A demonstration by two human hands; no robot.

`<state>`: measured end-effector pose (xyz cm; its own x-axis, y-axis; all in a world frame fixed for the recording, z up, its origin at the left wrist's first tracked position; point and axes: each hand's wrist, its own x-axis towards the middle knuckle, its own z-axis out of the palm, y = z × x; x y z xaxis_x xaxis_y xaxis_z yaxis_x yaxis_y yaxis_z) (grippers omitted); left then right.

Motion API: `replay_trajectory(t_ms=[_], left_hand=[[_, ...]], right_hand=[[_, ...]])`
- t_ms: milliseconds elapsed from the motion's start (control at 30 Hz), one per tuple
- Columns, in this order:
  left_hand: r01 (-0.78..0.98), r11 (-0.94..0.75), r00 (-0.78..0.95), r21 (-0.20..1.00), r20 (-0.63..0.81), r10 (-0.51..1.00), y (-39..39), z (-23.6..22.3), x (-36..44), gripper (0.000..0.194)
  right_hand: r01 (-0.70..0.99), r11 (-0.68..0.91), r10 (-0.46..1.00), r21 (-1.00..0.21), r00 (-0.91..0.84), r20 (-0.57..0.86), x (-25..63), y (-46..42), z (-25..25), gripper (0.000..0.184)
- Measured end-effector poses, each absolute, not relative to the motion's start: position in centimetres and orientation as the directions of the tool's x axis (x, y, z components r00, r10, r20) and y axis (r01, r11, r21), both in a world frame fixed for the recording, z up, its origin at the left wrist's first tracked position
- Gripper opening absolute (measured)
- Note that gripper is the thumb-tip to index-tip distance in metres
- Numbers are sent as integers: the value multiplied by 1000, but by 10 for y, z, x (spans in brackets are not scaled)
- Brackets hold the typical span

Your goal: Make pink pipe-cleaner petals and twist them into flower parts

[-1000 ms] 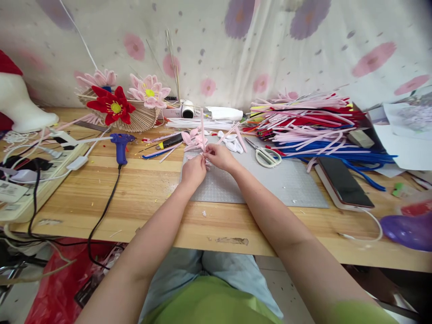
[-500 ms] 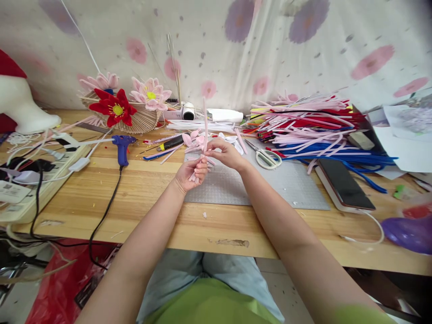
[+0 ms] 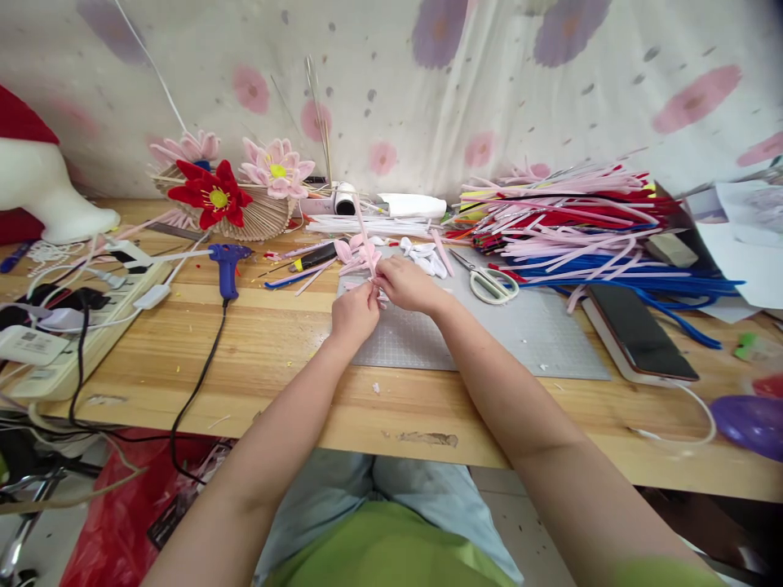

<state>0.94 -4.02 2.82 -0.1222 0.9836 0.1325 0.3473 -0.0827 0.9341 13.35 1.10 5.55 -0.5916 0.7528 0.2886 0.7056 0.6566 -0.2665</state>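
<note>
Over the left part of the grey cutting mat (image 3: 526,334), my two hands meet. My left hand (image 3: 355,316) is closed, its back turned up, with the pink pipe cleaner (image 3: 360,218) in its grip. Fingertips of my right hand (image 3: 402,284) pinch the same pipe cleaner against the left hand. Its free end sticks up above the fingers, leaning slightly left; the lower part is hidden by the hands. Pink pipe-cleaner petals (image 3: 351,251) lie just behind, and white folded pieces (image 3: 423,257) are behind the right hand.
Scissors (image 3: 493,284) lie on the mat at right, before a heap of pipe cleaners (image 3: 563,216). A blue glue gun (image 3: 228,269) stands left, near a power strip (image 3: 91,334). Finished flowers (image 3: 214,197) sit at the back left. A phone (image 3: 639,330) rests at right.
My left hand has turned over from palm-up to back-up, closing round the stems. My right hand has come down against it, and the upright pipe cleaner now tilts left. The view shifted slightly.
</note>
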Motion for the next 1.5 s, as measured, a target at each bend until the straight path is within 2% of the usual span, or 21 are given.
replay_trajectory(t_ms=[67, 133, 233, 367, 533, 667, 800, 900, 967, 1100, 1233, 1367, 1500], left_hand=[[416, -107, -144, 903, 182, 973, -41, 27, 10, 17], [368, -100, -132, 925, 158, 979, -39, 26, 10, 12], [164, -85, -113, 983, 104, 988, -31, 23, 8, 3], [-108, -72, -208, 992, 48, 977, -24, 20, 6, 4], [-391, 1, -277, 920, -118, 954, -22, 19, 5, 12], [-507, -10, -323, 862, -179, 929, -19, 19, 8, 15], [-557, -83, -424, 826, -197, 884, -16, 19, 10, 13], [-594, -108, -468, 797, -233, 853, -14, 20, 9, 15], [-625, -119, -475, 771, -255, 842, -14, 21, 9, 16], [-690, -89, -419, 718, -296, 858, -18, 24, 9, 12], [-712, -65, -342, 699, -265, 901, -17, 24, 8, 12], [-648, 47, -202, 761, -230, 952, -13, 22, 0, 7], [-423, 129, -100, 897, -188, 977, -13, 23, -15, 17]], right_hand=[[708, 647, 761, -284, -577, 297, 135, 13, 53, 14], [699, 638, 770, -324, -560, 307, 137, 15, 53, 13], [663, 604, 797, -442, -510, 324, 140, 17, 55, 12], [604, 515, 854, -608, -421, 306, 140, 16, 59, 11], [586, 479, 856, -653, -476, 200, 140, 14, 60, 18], [522, 455, 847, -721, -504, 170, 133, 12, 54, 15], [404, 378, 876, -833, -447, 180, 116, 7, 43, 12], [381, 277, 918, -882, -376, 126, 103, 3, 36, 14], [337, 214, 933, -917, -348, 90, 96, 1, 32, 15], [146, 57, 932, -988, -363, 0, 86, -1, 26, 16], [148, 106, 933, -983, -356, 47, 89, 1, 23, 17], [144, 138, 936, -980, -342, 81, 105, 7, 24, 20], [57, 57, 918, -997, -396, 30, 120, 13, 27, 24]])
